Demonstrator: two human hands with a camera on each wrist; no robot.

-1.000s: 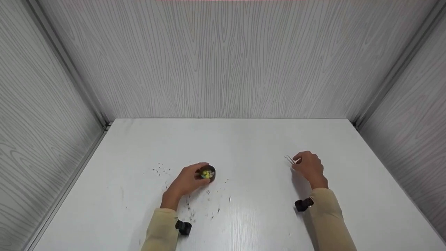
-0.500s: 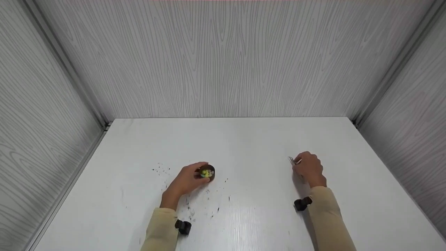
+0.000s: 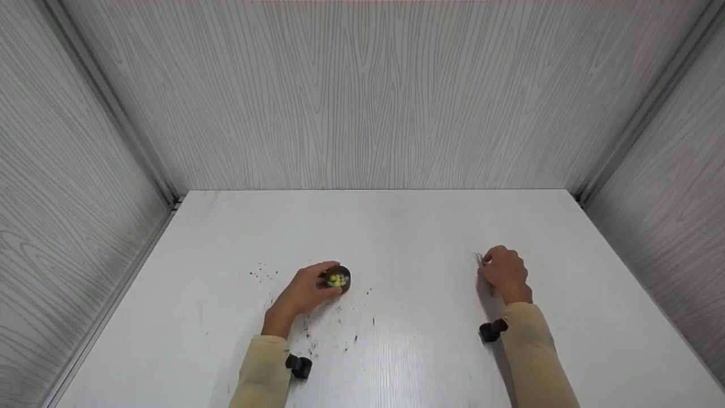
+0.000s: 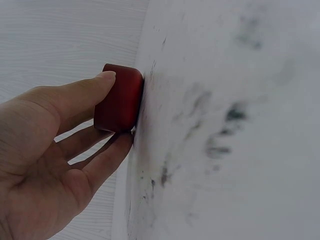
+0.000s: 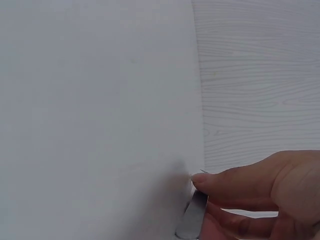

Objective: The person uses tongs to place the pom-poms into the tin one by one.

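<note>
My left hand (image 3: 303,293) holds a small round red cup (image 4: 120,97) on the table, thumb on one side and fingers on the other. The head view looks into the cup, where several small yellow, green and pale pieces (image 3: 338,280) lie. Off to the right, my right hand (image 3: 504,273) pinches metal tweezers (image 5: 194,215) between thumb and fingers, a little above the table. Their thin tips (image 3: 478,258) point away from me and slightly left. Nothing can be made out between the tips. Part of the tweezers is hidden by the hand.
A white table (image 3: 408,238) lies under both hands, with grey wood-grain panels (image 3: 362,102) behind and at both sides. Dark specks and smudges (image 3: 308,340) mark the table around the left hand. Each wrist carries a small black camera (image 3: 299,366).
The tweezers have turned in my right hand, their tips swinging right and pointing more directly away from me. My left hand and the cup stay in place.
</note>
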